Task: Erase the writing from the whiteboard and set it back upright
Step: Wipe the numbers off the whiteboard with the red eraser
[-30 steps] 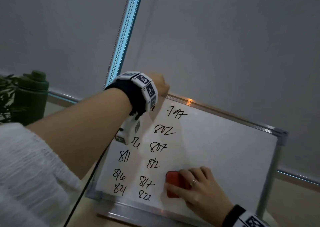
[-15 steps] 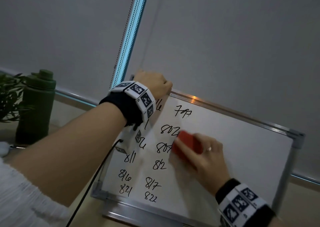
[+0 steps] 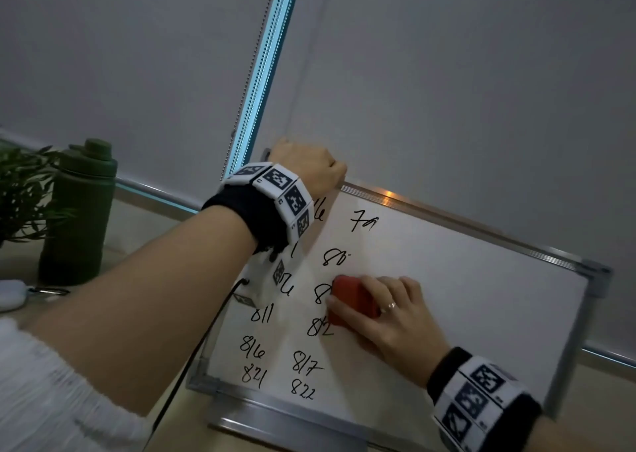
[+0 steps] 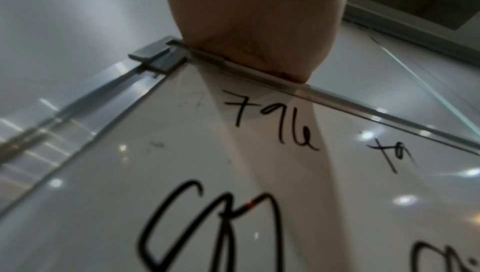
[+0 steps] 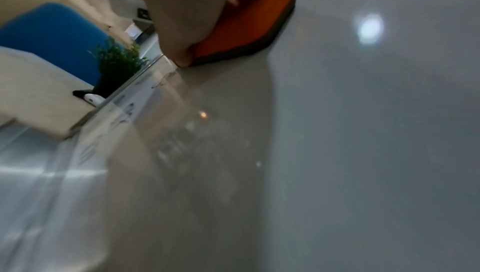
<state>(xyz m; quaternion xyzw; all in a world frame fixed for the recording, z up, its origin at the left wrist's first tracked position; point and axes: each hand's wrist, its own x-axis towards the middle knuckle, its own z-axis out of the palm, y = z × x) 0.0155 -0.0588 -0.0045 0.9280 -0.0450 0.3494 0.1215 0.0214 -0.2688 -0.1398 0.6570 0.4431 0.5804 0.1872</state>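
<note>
A metal-framed whiteboard [image 3: 464, 296] leans tilted on the table against the blind, with black handwritten numbers [image 3: 303, 365] down its left part. My left hand [image 3: 309, 165] grips its top edge near the top left corner [image 4: 158, 57], palm [image 4: 254, 30] over the frame. My right hand [image 3: 389, 317] holds a red eraser [image 3: 351, 300] flat against the board in the middle of the number columns; the eraser [image 5: 246, 24] shows a dark felt underside. The numbers at the top right of the writing are partly wiped. The board's right half is blank.
A dark green bottle [image 3: 79, 210] and a leafy plant [image 3: 20, 190] stand at the left on the table. A small white object [image 3: 10, 296] lies beside them. A cable [image 3: 192, 351] hangs from my left wrist. Grey blinds [image 3: 447, 73] fill the background.
My right hand moved the eraser up from the board's lower middle, then back down and left over the second column; the ends of 797, 802 and 807 are wiped. The left hand stays put.
</note>
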